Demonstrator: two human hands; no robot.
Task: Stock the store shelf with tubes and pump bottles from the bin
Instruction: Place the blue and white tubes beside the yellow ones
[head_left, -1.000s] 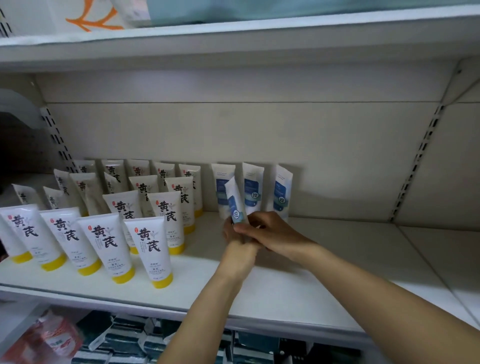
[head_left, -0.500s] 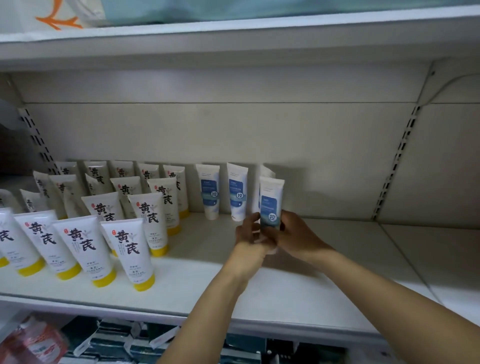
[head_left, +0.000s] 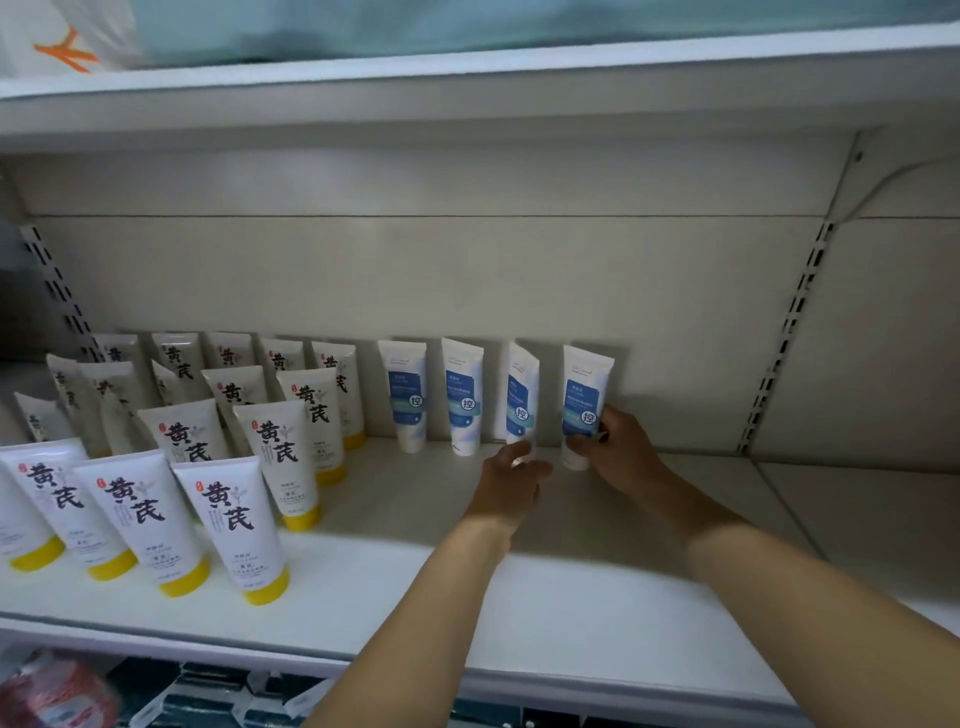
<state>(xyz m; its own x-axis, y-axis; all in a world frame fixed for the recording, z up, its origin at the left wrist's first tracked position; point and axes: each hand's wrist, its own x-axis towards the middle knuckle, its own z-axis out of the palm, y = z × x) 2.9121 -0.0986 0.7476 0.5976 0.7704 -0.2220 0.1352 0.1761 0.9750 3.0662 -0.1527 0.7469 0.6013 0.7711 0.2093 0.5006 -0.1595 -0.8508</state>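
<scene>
White shelf (head_left: 597, 613): yellow-capped tubes (head_left: 228, 525) stand cap-down in rows on its left part. Right of them, 4 blue-label tubes (head_left: 460, 397) in a row along back wall, cap-down. Rest of shelf, right of blue row, bare.
</scene>
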